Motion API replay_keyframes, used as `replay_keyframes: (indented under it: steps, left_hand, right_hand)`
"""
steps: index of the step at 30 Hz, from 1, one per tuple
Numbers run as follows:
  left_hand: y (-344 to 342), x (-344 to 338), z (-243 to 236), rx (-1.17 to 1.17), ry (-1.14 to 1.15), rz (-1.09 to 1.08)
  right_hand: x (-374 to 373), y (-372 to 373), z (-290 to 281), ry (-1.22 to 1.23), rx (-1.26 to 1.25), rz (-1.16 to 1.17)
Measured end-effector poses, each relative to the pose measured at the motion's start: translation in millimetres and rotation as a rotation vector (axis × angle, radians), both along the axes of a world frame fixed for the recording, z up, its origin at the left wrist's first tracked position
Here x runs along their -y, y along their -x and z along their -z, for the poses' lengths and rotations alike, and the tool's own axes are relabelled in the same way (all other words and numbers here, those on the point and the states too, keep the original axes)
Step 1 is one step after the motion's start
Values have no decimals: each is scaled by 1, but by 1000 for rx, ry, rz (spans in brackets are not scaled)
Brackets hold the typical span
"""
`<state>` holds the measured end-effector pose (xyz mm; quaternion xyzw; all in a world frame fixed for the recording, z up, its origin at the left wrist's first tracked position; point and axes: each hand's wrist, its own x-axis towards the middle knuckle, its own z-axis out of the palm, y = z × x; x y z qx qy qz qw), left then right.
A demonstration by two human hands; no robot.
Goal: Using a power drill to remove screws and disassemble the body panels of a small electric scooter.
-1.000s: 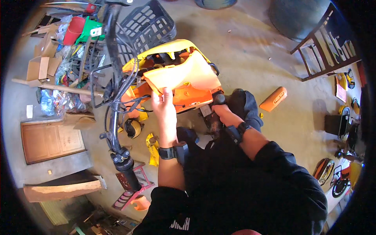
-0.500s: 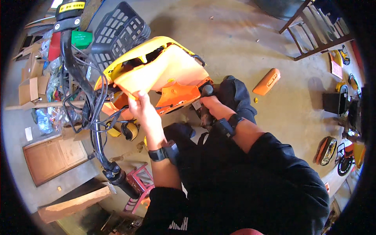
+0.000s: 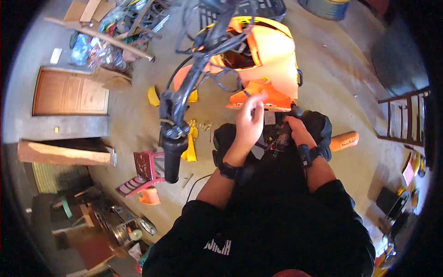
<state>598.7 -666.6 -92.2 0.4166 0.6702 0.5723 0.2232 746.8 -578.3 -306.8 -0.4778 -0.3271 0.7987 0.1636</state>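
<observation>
An orange and yellow scooter-like body shell [image 3: 277, 55] stands in front of me, with an open dark hollow in its upper part. My left hand [image 3: 250, 127] is raised just before its lower orange panel [image 3: 263, 94], fingers apart and slightly blurred, holding nothing I can see. My right hand [image 3: 299, 131] is closed low between my knees, beside a dark rounded knob [image 3: 296, 111]; what it grips is hidden. A black handlebar [image 3: 196, 76] with loose cables [image 3: 226, 76] crosses in front of the shell, its black grip [image 3: 172, 159] to my left.
A black plastic crate [image 3: 265, 8] stands behind the shell. Yellow parts [image 3: 190, 143] and a pink stool [image 3: 146, 167] are at left, beyond them a wooden cabinet door [image 3: 71, 91]. An orange piece [image 3: 344, 141] lies right of my knee; a dark rack [image 3: 401, 117] stands farther right.
My left hand has come off the shell's orange edge and moved right. The view has turned, so the shell and handlebar appear farther right. My right hand stays closed near the knob.
</observation>
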Motion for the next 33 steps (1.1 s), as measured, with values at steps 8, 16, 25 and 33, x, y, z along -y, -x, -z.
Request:
replay_keyframes:
  steps: [8, 16, 25, 33]
  left_hand:
    - [119, 24, 83, 459, -176, -267]
    - [172, -17, 77, -360, -274, -403]
    - [178, -72, 72, 176, -361, -251]
    - [204, -101, 121, -425, -330, -461]
  right_hand:
    - [-12, -30, 37, -317, -60, -227]
    - [16, -14, -62, -464, 189, -600]
    - [15, -33, -153, 608, -135, -127]
    - [14, -79, -158, 253, 229, -244]
